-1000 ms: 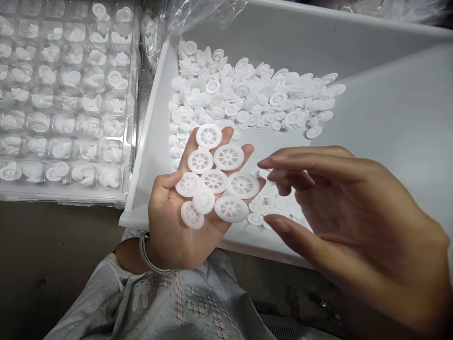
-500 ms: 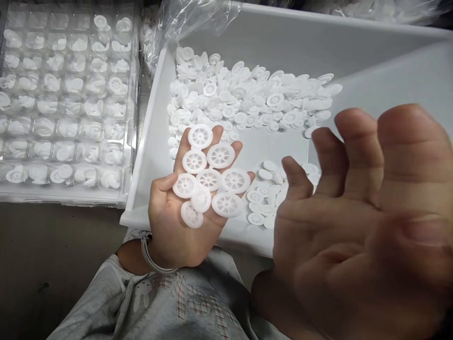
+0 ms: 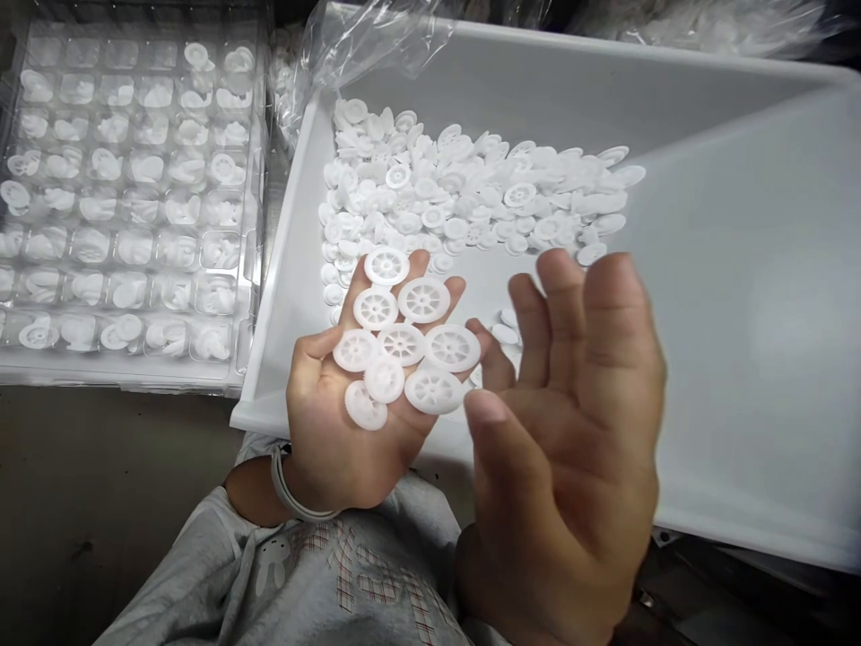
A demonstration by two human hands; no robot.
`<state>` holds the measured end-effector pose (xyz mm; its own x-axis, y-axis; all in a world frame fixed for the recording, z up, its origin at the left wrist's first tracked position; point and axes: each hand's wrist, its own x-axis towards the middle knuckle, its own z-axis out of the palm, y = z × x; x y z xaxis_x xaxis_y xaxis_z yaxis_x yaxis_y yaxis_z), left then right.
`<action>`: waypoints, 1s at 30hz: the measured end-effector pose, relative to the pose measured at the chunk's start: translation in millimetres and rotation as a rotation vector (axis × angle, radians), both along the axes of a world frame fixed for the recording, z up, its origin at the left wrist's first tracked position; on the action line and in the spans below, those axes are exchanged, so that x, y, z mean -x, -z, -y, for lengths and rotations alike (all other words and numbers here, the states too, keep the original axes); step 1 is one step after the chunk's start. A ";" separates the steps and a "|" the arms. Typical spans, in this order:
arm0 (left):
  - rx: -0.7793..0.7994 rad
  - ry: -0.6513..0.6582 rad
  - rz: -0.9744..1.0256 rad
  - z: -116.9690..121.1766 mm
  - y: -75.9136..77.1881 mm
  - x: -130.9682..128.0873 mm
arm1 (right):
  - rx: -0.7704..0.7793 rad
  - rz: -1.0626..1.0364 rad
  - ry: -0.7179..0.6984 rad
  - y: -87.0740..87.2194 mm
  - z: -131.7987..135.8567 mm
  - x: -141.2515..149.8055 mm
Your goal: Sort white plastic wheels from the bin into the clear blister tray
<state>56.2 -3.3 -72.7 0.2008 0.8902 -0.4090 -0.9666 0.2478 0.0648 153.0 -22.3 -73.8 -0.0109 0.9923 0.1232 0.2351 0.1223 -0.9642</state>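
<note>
My left hand (image 3: 350, 458) is palm up, and several white spoked plastic gears (image 3: 400, 344) lie spread over its palm and fingers. They rest in a loose single layer, a few overlapping. Just to its right, nearer the camera, is my right hand (image 3: 571, 431). Its fingers are raised and apart, and its thumb reaches across toward the lower right gear (image 3: 434, 388); I cannot tell whether it touches. Both hands are over the front edge of a white bin (image 3: 740, 359). A heap of similar gears (image 3: 457, 188) fills the bin's far left part.
At left stands a clear compartment tray (image 3: 239, 354) with white parts in most pockets. Clear plastic film (image 3: 377, 36) hangs over the bin's back left corner. More plastic wrap (image 3: 726, 27) lies behind the bin. A smaller group of gears (image 3: 506, 327) is partly hidden by my right hand.
My right hand has moved left and away from the camera, closer to the gears, and its thumb has swung across the palm. My left hand has barely moved, with the same gears on it.
</note>
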 end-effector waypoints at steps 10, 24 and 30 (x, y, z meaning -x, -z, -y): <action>-0.029 0.011 0.010 -0.4 -1.5 0.9 | 0.057 -0.039 -0.094 10.9 -3.7 -3.5; 0.040 0.081 -0.050 -4.8 -7.8 0.0 | 0.073 -0.018 -0.048 8.5 -13.9 -3.4; 0.118 0.093 -0.065 -8.7 -13.0 -0.6 | 0.072 -0.052 -0.059 10.7 -13.5 -3.0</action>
<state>56.9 5.4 -59.7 0.2500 0.8138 -0.5246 -0.9339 0.3456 0.0911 156.0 -8.9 -84.5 -0.0650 0.9964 0.0539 0.1790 0.0648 -0.9817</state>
